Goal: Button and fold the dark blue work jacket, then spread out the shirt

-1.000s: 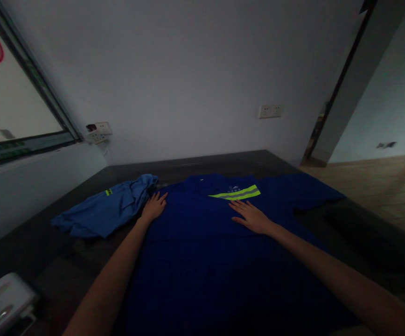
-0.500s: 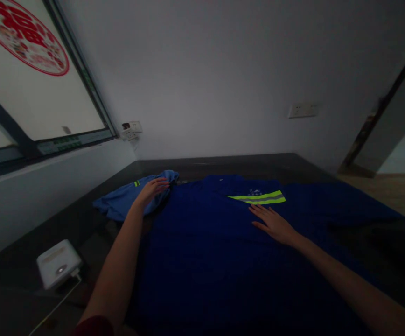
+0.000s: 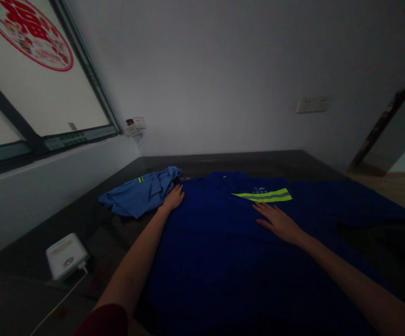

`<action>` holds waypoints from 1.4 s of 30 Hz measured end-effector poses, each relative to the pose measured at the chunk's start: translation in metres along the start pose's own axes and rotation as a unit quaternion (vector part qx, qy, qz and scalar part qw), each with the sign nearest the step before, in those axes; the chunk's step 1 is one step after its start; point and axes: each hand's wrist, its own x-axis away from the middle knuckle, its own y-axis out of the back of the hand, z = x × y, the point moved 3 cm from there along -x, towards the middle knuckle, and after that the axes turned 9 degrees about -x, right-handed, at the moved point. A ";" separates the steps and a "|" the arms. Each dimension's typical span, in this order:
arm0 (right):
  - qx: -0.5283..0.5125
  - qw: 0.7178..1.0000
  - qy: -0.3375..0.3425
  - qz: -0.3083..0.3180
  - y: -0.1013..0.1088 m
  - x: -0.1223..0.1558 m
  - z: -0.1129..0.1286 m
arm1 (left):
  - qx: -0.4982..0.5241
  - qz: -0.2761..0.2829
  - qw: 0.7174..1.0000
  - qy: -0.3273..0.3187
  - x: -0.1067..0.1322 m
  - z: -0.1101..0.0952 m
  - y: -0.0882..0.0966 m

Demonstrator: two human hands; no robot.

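A dark blue work jacket lies spread out, its collar toward the wall. A yellow-green and silver reflective strip crosses the right side of its chest below a small pale logo. My left hand touches the jacket's left edge near the shoulder, fingers extended and slightly bent. On the chest, just below the strip, my right hand lies flat with fingers spread. One sleeve reaches far to the right; none shows on the left. Just left of my left hand is a crumpled lighter blue garment with a small yellow-green patch.
The dark table meets a pale wall. A white box-shaped device with a white cable sits at the left front. Wall sockets are at the back, a window is at the left, and a doorway opens at the right.
My left hand has moved right and slightly down, from over the lighter blue garment to the jacket's left edge. My right hand stays on the chest. The view has shifted slightly.
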 end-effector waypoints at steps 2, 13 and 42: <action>0.001 1.000 -0.002 0.001 0.000 0.000 0.000 | -0.031 0.011 0.999 0.002 0.000 0.003 -0.006; 0.003 1.000 0.007 -0.008 -0.001 0.000 -0.001 | -0.085 0.013 0.996 0.027 -0.020 0.002 -0.001; 0.025 1.000 0.012 -0.013 -0.007 -0.003 -0.009 | -0.001 0.115 0.991 -0.063 0.125 0.037 0.080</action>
